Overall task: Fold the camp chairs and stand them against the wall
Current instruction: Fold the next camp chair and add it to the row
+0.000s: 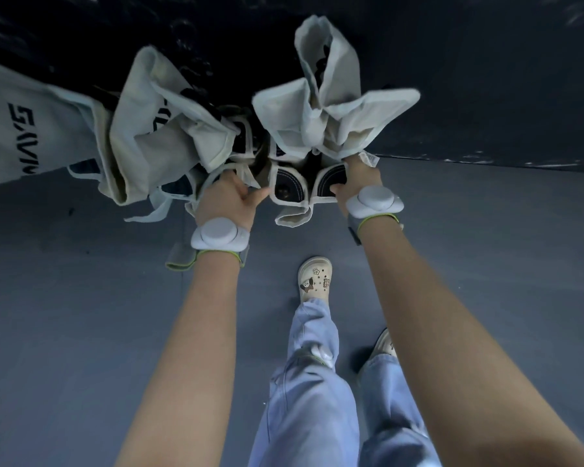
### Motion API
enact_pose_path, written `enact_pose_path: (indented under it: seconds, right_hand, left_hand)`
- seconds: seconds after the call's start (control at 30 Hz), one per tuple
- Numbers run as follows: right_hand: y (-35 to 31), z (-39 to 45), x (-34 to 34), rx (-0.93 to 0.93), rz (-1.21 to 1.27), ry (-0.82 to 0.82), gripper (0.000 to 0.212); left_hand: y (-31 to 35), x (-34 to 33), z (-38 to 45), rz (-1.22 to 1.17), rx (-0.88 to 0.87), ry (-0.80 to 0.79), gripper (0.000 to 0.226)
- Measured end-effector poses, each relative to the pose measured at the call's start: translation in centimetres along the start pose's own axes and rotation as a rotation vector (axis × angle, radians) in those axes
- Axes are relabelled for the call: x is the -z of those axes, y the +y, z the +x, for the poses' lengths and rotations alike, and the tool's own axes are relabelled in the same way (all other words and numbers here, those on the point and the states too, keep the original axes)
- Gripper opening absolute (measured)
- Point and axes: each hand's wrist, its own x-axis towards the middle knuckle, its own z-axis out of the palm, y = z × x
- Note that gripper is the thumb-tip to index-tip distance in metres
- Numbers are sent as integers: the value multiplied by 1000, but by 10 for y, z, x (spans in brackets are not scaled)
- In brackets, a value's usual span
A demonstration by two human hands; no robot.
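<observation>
A folded camp chair (pixel 331 119) of pale canvas with black corner pockets stands bunched up in front of the black wall (pixel 486 79). My left hand (pixel 231 200) grips its near-left top corner. My right hand (pixel 358 180) grips its near-right corner pocket. Beside it on the left a second folded camp chair (pixel 155 129) of the same canvas leans at the wall. At the far left a third piece of pale canvas (pixel 24 129) with black lettering shows, cut off by the frame edge.
Grey floor (pixel 81 298) stretches below and to both sides. My legs in light jeans and cream clogs (pixel 314 279) stand just behind the chair. Loose canvas straps (pixel 149 214) hang from the chairs' lower edges.
</observation>
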Motion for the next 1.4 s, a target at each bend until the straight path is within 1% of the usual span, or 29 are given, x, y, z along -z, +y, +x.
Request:
enact_pose_path:
  seconds: [0.1,0.17,0.23,0.33,0.43,0.67,0.77,0.83,0.97,1.13,1.23,1.3,1.4]
  right_hand:
    - [0,0,-3,-4,16,5,46]
    - [1,-1,-6,-14,43,24,48]
    - [-1,-2,-11,0,69,49,49]
    - [-12,-3,-22,41,74,59,50]
    - [-21,-3,-28,53,96,42,50]
    - [-7,-6,-26,96,114,21,46]
    - [-5,-10,-22,95,95,30,46]
    - [-2,-12,-21,85,70,53,46]
    - [6,-18,-17,56,97,81,43]
    - [12,-33,-12,44,48,103,37]
    - [15,-49,-5,58,8,84,42]
    - [20,-66,1,49,-61,40,47]
    - [29,-94,9,39,-125,-31,41]
  left_hand:
    - [-12,-4,2,-4,93,28,55]
    - [-15,-9,7,-28,107,18,69]
    - [-12,-12,10,-7,91,23,78]
    - [-10,-13,16,18,43,25,81]
    - [-12,-10,23,75,20,-9,84]
    - [-12,-12,21,90,26,-18,91]
    - [-12,-13,18,123,23,20,85]
    - [-14,-15,17,138,39,24,76]
    - [-16,-17,10,139,51,1,51]
    - [-8,-18,-2,116,40,-36,36]
    - [3,-19,-17,123,-6,-98,29]
    - [10,-20,-36,117,-48,-108,26]
    - [22,-25,-67,55,-67,-93,24]
